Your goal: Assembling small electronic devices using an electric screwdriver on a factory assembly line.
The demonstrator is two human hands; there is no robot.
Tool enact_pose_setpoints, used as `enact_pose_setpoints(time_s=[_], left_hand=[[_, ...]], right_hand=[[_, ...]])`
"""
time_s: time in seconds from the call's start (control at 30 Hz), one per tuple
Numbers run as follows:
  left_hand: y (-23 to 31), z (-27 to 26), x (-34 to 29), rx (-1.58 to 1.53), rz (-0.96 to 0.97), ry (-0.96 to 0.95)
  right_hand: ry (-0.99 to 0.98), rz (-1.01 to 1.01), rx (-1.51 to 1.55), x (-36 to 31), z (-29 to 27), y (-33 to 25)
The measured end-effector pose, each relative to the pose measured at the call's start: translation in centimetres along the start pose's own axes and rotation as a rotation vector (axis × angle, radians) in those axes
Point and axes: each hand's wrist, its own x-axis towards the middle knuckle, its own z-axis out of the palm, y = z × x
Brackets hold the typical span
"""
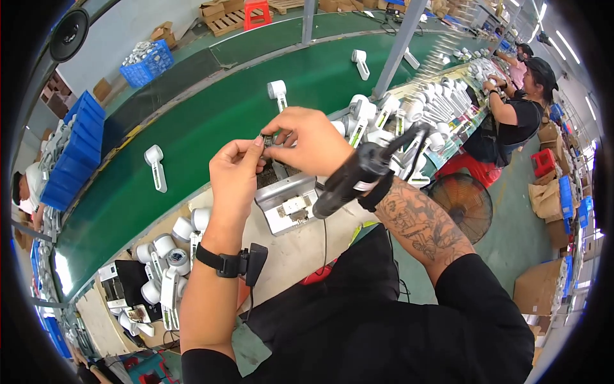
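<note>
My left hand and my right hand meet over the near edge of the green belt. Between their fingertips is a small dark piece, too small to name for certain. Thumb and fingers of both hands are pinched on it. Just below them, on the pale bench, sits a metal fixture with a white block in it. A black powered screwdriver hangs by a coiled cord in front of my right wrist and hides part of it. Each wrist wears a black strap.
The green conveyor belt carries several white handheld devices, one at the left. More white devices crowd the bench at right, others at left. A black fan stands at right. Co-workers work farther along. Blue crates line the far side.
</note>
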Motion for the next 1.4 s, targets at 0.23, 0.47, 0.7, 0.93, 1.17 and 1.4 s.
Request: enact_pose_setpoints(time_s=[0.23, 0.47, 0.7, 0.93, 1.17, 1.4], left_hand=[[0.2, -0.2, 0.6, 0.061, 0.025, -0.006], [0.3, -0.9, 0.8, 0.030, -0.059, -0.036], [-0.4, -1.2, 0.6, 0.066, 0.018, -0.090], [-1.8, -1.4, -0.2, 0.143, 0.173, -0.111], [-2.4, -1.3, -1.4, 0.429, 0.393, -0.083], [-2.7, -0.6, -2.2, 0.507, 0.580, -0.048]], right_hand=[[0.015, 0.009, 0.009, 0.1, 0.0, 0.2], [-0.037, 0.018, -0.020, 0.1, 0.0, -0.3], [-0.057, 0.126, 0.202, -0.1, 0.6, 2.1], [-0.106, 0.351, 0.357, -0.5, 0.4, 2.3], [-0.164, 0.583, 0.358, -1.0, 0.2, 2.3], [-0.056, 0.690, 0.436, -1.7, 0.7, 2.4]])
